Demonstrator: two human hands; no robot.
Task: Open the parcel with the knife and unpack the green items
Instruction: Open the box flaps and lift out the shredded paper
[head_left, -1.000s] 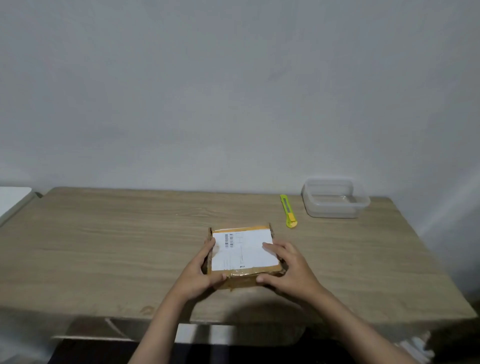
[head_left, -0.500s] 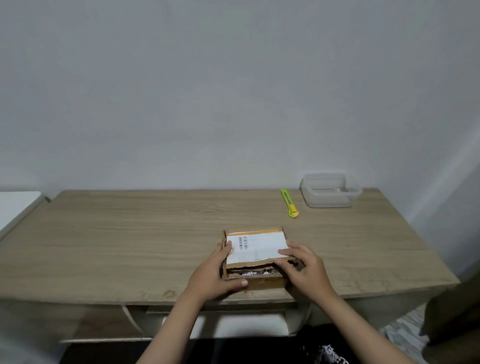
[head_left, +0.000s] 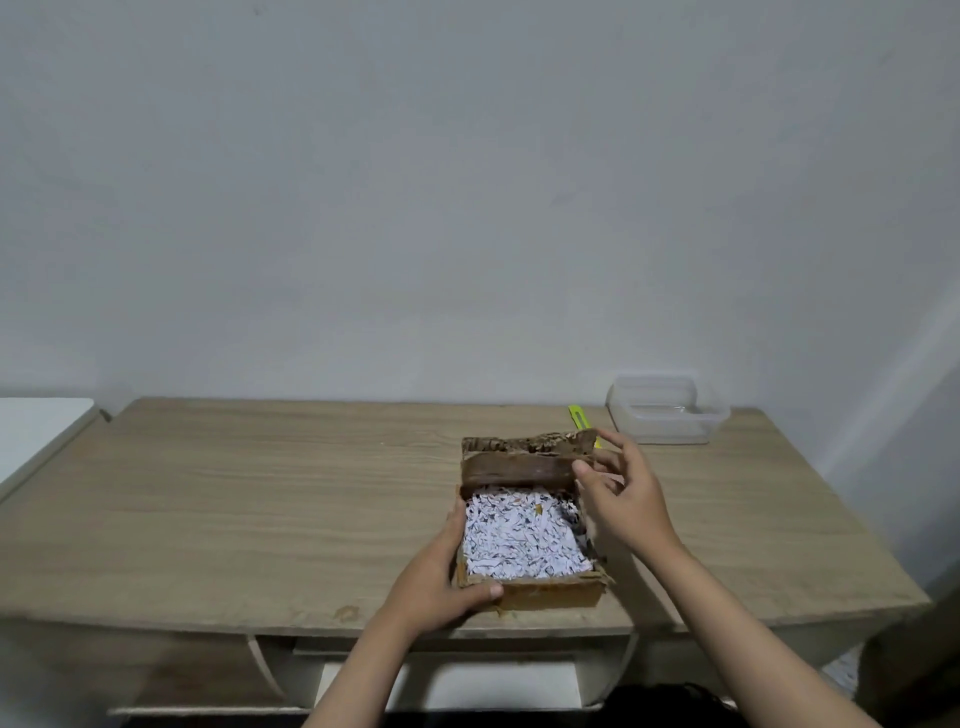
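Note:
The brown cardboard parcel (head_left: 545, 592) sits near the table's front edge with its lid (head_left: 519, 465) swung up and back. Inside lies a bed of white shredded paper (head_left: 522, 535); no green items show. My left hand (head_left: 441, 582) grips the parcel's front left corner, thumb on the front rim. My right hand (head_left: 621, 499) pinches the right end of the raised lid. The yellow-green knife (head_left: 578, 414) lies behind the parcel, mostly hidden by the lid.
A clear plastic container (head_left: 667, 410) stands at the back right of the wooden table (head_left: 234, 509). A white surface (head_left: 36, 431) adjoins the table on the left. A wall rises right behind the table.
The lid, flat a second ago and just lifting half a second ago, is now folded up and back by my right hand, exposing the shredded paper. My left hand still holds the parcel.

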